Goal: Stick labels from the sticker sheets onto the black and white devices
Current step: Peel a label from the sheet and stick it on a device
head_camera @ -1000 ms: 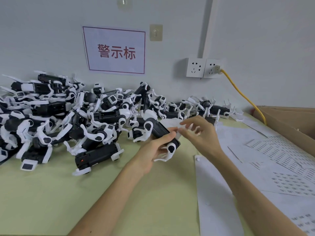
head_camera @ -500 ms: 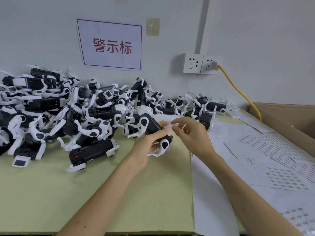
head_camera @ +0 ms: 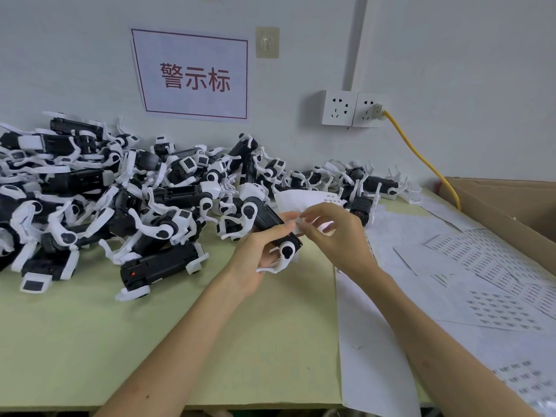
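Our left hand (head_camera: 255, 257) grips a black and white device (head_camera: 267, 220) over the table's (head_camera: 90, 341) middle; our right hand (head_camera: 340, 236) pinches a small white label (head_camera: 298, 223) at it. Sticker sheets (head_camera: 481, 281) lie along the right edge beside a cardboard box (head_camera: 499, 203), whose contents we cannot see.

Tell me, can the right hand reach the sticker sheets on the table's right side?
Probably yes. The sticker sheets lie uncovered beside the right hand, nothing between; but it is pinching what looks like a label at the device the left hand grips.
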